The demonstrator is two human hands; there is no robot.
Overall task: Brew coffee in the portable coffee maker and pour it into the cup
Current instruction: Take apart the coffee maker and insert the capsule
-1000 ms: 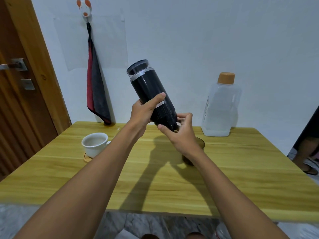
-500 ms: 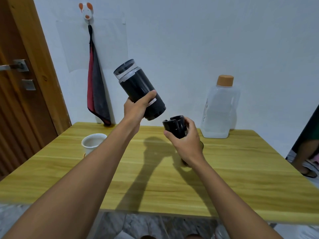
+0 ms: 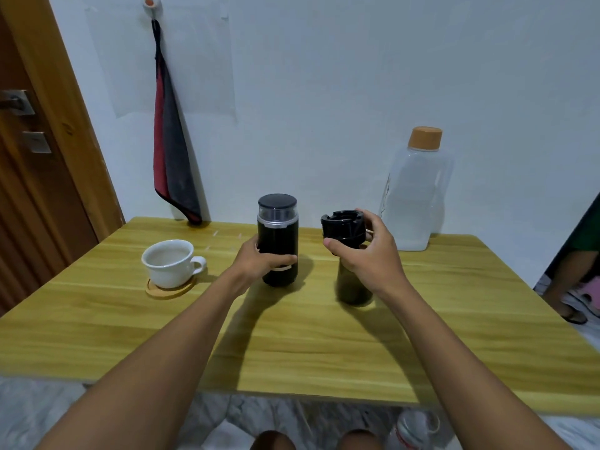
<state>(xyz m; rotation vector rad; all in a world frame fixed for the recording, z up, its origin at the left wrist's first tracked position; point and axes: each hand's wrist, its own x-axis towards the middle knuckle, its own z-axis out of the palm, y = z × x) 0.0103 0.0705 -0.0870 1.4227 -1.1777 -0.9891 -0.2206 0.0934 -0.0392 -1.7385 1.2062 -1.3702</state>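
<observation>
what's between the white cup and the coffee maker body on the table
Nothing stands there: in the head view, bare table separates the white cup from the coffee maker body; only the left hand reaches in.

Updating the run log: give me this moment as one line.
left hand: grips upright coffee maker body on table | right hand: holds detached black base piece | cup: empty

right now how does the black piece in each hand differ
The coffee maker body in the left hand is tall, upright on the table, with a clear top section. The black piece in the right hand is short, notched, held in the air. Both are black and round.
</observation>
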